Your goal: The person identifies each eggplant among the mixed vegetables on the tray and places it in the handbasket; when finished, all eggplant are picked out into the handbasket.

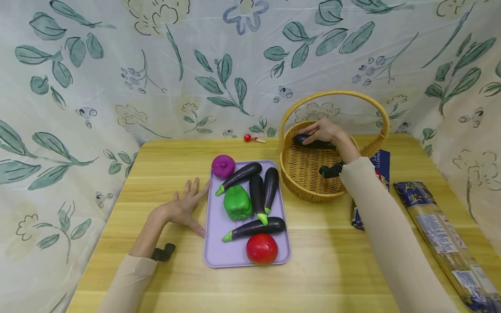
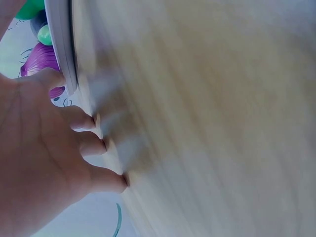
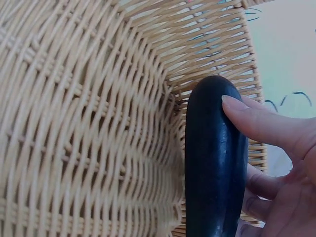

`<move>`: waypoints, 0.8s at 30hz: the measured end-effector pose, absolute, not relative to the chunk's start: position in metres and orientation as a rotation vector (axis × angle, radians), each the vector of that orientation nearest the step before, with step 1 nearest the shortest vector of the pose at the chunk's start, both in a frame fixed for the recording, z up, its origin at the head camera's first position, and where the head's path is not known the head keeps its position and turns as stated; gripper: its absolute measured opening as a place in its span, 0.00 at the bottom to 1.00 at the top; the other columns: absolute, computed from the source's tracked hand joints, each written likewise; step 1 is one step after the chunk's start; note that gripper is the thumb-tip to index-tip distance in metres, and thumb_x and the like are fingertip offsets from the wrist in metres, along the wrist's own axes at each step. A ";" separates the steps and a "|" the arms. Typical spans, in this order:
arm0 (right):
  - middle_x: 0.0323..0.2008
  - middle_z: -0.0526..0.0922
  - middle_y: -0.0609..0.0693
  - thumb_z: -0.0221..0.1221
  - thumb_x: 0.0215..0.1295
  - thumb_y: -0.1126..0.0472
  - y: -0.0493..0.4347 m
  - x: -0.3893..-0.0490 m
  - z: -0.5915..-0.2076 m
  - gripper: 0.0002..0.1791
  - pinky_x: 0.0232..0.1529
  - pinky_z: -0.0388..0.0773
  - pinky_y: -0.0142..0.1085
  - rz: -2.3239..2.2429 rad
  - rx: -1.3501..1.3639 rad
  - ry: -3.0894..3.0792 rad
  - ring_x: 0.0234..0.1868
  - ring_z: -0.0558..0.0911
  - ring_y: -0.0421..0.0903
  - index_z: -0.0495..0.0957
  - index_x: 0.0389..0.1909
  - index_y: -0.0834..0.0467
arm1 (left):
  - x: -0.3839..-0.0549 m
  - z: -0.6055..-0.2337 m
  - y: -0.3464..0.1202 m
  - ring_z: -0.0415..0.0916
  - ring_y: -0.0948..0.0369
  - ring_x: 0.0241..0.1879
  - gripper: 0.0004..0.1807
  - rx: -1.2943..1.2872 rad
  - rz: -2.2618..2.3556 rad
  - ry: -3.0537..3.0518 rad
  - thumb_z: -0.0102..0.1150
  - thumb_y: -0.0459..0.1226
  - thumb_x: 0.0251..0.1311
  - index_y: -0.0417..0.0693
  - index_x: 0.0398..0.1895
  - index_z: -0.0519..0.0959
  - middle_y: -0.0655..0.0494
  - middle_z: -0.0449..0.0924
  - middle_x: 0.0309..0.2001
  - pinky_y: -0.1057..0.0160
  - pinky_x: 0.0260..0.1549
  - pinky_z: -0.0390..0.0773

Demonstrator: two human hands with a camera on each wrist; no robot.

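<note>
My right hand [image 1: 328,131] grips a dark eggplant [image 3: 215,158] inside the wicker basket [image 1: 301,174], near its back wall. In the right wrist view the thumb lies along one side of the eggplant and the other fingers are behind it. My left hand [image 1: 184,208] is spread beside the lilac tray [image 1: 219,256], thumb and index finger at its left edge, other fingertips on the tabletop. Several eggplants [image 1: 256,228] lie on the tray with a green bell pepper [image 1: 237,203], a red tomato [image 1: 262,249] and a purple onion [image 1: 223,166] at the top left corner.
The basket's tall arched handle [image 1: 332,92] rises over my right hand. A blue spaghetti pack [image 1: 380,163] lies partly under my right sleeve, and a long clear pasta bag [image 1: 442,234] is farther right. A red lollipop [image 1: 248,138] sits at the table's back edge, before the floral cloth.
</note>
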State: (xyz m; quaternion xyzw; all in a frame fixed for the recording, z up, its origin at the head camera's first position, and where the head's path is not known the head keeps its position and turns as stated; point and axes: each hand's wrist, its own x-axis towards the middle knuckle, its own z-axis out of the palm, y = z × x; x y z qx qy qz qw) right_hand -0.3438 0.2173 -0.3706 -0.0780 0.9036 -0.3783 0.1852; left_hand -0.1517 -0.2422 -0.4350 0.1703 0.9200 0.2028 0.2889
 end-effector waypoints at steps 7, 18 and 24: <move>0.70 0.71 0.71 0.69 0.65 0.66 0.216 -0.345 -0.383 0.25 0.79 0.59 0.59 -1.081 -0.199 2.530 0.70 0.71 0.66 0.79 0.63 0.65 | -0.151 -0.434 -0.241 0.12 0.33 0.79 0.84 0.456 0.542 2.458 0.83 0.60 0.37 0.56 0.84 0.28 0.32 0.14 0.80 0.22 0.71 0.24; 0.68 0.76 0.68 0.71 0.64 0.65 0.217 -0.345 -0.392 0.26 0.74 0.69 0.55 -1.096 -0.171 2.521 0.70 0.73 0.64 0.80 0.62 0.63 | -0.150 -0.432 -0.241 0.11 0.33 0.79 0.84 0.450 0.542 2.450 0.84 0.59 0.37 0.56 0.84 0.27 0.32 0.13 0.80 0.23 0.72 0.22; 0.69 0.75 0.68 0.71 0.63 0.63 0.219 -0.345 -0.391 0.27 0.76 0.65 0.57 -1.098 -0.182 2.502 0.71 0.71 0.65 0.80 0.64 0.61 | -0.151 -0.432 -0.241 0.11 0.34 0.79 0.84 0.445 0.538 2.451 0.83 0.60 0.37 0.56 0.84 0.27 0.32 0.12 0.80 0.23 0.72 0.22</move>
